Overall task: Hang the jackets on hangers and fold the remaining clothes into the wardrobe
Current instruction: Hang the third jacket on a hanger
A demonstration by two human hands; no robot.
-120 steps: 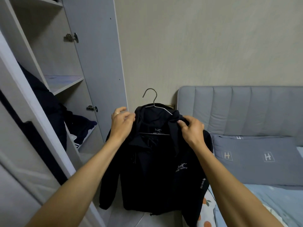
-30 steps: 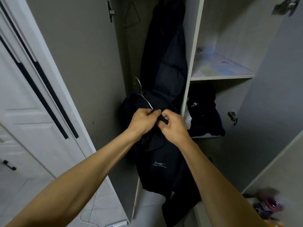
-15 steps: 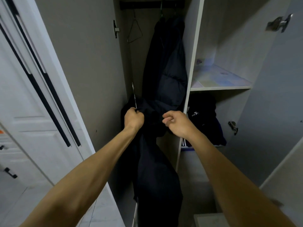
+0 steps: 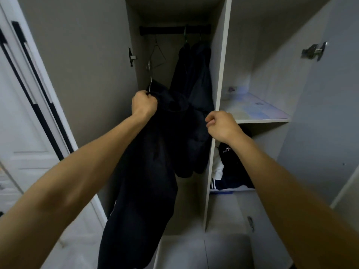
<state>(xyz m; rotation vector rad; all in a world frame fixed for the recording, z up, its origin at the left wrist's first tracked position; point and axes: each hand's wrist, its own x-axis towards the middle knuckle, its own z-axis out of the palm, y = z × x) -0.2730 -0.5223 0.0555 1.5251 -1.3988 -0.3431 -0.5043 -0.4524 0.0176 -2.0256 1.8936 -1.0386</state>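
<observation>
Left hand [image 4: 144,102] raised in a fist, gripping the collar of a dark jacket [image 4: 143,181] together with the neck of a wire hanger [image 4: 149,74]; jacket hanging long and limp below the fist, in front of the open hanging bay of the wardrobe [image 4: 220,94]. Hanger hook above the fist, well below the dark rail [image 4: 161,30] and not touching it. Right hand [image 4: 220,126] just beside the jacket, at the front edge of the white upright divider, fingers curled inward and holding nothing. Open room on the rail between an empty wire hanger [image 4: 158,55] at left and two dark hanging jackets [image 4: 194,74] pressed against the divider at right. Left of the bay, a plain grey open door [image 4: 77,65] close to the held jacket. Right of the divider, a pale shelf [image 4: 256,111] with small items too blurred to tell; under it, a heap of folded clothes [image 4: 231,171], dark with white stripes. Far right, another open door with metal hinges [image 4: 313,51]. Pale floor [image 4: 184,253] below the bay. White panelled room door [image 4: 25,142] with black strips at far left.
</observation>
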